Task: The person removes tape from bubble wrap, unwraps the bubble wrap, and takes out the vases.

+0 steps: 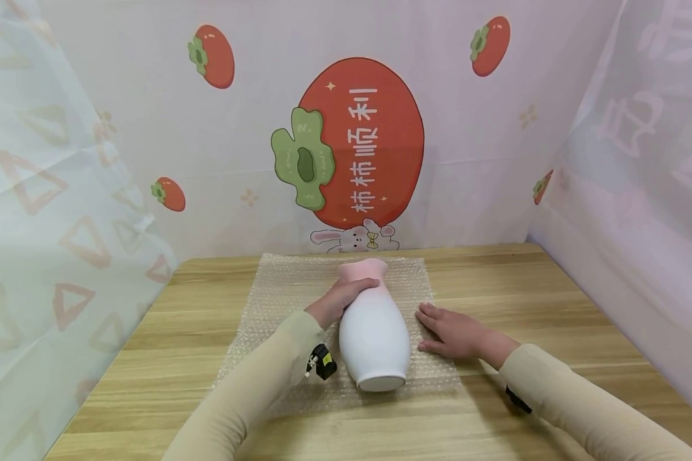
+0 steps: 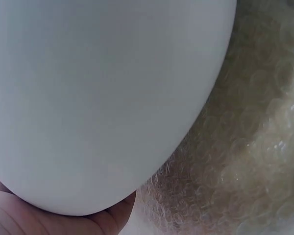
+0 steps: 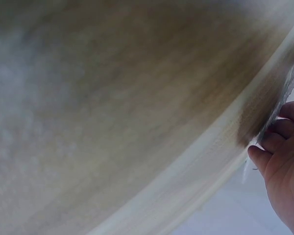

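Observation:
A vase (image 1: 375,330), pink at the neck and white below, lies on its side on a sheet of bubble wrap (image 1: 285,301). Its flared mouth points to the back and its base faces me. My left hand (image 1: 343,298) grips the vase around the neck from the left, with part of the fingers hidden behind it. In the left wrist view the white body (image 2: 103,98) fills most of the picture. My right hand (image 1: 452,330) rests on the wrap's right edge, fingers extended and spread. The right wrist view catches the fingers (image 3: 279,132) at that edge.
A wood-grain table (image 1: 513,288) bears the wrap. Behind it hangs a pale cloth printed with persimmons (image 1: 375,141), and more cloth (image 1: 63,192) closes off both sides. Small black devices (image 1: 325,362) are strapped to both wrists.

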`<state>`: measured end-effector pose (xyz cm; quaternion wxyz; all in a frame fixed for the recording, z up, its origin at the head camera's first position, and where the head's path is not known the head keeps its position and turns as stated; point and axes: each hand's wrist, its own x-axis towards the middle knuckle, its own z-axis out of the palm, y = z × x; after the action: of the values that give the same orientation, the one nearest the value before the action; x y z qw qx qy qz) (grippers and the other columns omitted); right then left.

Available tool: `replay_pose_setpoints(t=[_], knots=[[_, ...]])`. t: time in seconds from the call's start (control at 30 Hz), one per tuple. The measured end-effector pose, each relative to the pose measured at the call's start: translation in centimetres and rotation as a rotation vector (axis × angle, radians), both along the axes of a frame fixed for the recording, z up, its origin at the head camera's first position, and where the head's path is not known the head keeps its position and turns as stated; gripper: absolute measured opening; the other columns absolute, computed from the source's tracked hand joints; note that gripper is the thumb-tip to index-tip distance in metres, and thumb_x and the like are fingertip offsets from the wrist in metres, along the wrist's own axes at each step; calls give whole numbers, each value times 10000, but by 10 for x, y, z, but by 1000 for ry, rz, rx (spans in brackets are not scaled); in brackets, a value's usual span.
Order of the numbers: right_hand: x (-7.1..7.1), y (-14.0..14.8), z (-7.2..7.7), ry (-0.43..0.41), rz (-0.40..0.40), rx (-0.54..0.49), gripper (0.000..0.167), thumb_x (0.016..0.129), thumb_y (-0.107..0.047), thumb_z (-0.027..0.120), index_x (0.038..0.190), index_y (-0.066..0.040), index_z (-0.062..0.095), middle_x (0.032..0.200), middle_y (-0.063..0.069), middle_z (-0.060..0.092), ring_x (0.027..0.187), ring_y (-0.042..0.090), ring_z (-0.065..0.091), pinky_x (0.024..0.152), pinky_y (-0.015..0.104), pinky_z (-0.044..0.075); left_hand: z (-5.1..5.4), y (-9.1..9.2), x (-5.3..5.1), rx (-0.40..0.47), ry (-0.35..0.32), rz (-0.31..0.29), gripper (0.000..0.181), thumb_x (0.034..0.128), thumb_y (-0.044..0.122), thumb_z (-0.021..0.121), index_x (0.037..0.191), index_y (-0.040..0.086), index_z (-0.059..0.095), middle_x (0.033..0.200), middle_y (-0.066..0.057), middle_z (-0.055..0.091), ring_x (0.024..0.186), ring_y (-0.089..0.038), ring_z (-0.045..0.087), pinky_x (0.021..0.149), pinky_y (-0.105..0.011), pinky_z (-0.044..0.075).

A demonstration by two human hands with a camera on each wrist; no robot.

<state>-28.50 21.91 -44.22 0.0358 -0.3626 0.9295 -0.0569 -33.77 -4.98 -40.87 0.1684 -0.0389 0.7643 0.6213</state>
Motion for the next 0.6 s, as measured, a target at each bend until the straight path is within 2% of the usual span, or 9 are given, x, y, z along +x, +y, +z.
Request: replay_pose_setpoints(t=[0.3, 0.6], knots=[[-1, 1, -1, 23, 12, -10, 760, 969, -510, 511, 1437, 76, 388, 1485, 291, 320, 1360, 416, 323, 1079, 507, 307, 1, -1, 3, -8, -3, 23, 790, 771, 511, 744, 1339, 46, 451, 1160, -130, 560, 942, -279, 611, 803, -449, 523], [-2, 2, -3, 27, 19, -3, 769, 974, -526, 489, 1435, 81, 387, 1482, 298, 320, 1358, 417, 325, 1078, 506, 309, 0, 0, 4, -17, 24, 64, 814, 763, 517, 745, 1345, 33, 444, 1196, -140, 533, 977, -275, 598, 846, -447, 512]])
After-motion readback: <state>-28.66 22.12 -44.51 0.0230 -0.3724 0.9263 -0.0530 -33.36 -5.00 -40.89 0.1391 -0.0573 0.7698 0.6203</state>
